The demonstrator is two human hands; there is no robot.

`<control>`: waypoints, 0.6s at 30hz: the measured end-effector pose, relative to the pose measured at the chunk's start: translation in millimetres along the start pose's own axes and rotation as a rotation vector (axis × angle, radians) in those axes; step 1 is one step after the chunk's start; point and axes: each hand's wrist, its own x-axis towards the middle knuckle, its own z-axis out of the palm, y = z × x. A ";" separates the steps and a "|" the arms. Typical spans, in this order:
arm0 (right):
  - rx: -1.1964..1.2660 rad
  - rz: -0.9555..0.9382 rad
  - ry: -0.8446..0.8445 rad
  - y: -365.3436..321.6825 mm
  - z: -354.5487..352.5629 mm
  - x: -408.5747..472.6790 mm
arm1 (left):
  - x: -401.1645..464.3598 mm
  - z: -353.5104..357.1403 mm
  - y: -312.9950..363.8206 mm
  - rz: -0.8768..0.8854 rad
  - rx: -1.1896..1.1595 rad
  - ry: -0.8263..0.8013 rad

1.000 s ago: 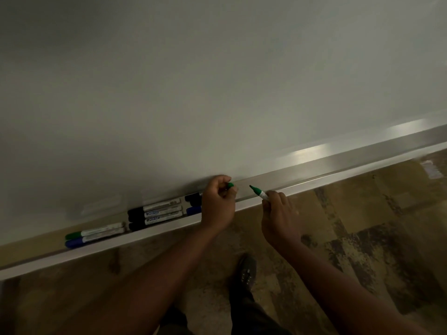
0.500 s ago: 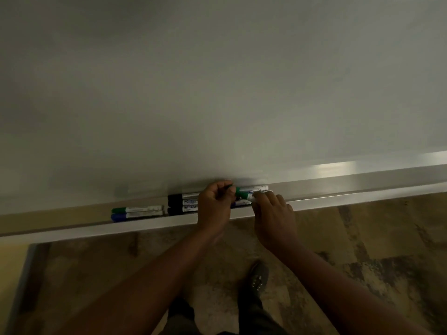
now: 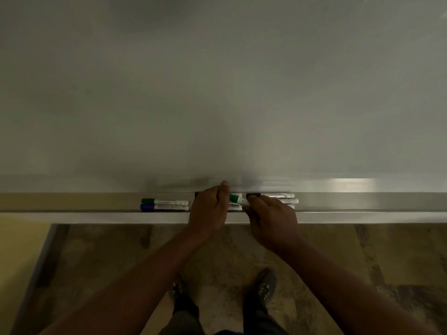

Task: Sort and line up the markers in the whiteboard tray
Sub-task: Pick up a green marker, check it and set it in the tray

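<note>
Hands have dropped from just in front of the tray (image 3: 362, 217) into it: the right hand (image 3: 273, 226) pinches a green marker (image 3: 238, 199), lowered among the middle markers, while the left hand (image 3: 209, 211) curls around something I cannot make out. Green and blue markers (image 3: 164, 204) lie paired at left; lining up looks partway done.

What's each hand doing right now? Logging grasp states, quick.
Left hand: curled, contents hidden.
Right hand: pinching the green marker.
</note>
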 end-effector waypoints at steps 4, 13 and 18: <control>0.023 -0.035 -0.013 -6.0 3.6 2.9 | -1.5 -6.8 -3.7 0.031 0.047 0.022; 0.006 -0.064 -0.057 -11.8 26.5 11.9 | -12.0 -16.7 -25.8 -0.090 0.050 -0.122; 0.032 -0.111 -0.121 -15.8 45.4 23.7 | -20.7 -12.8 -33.5 -0.489 -0.580 -0.036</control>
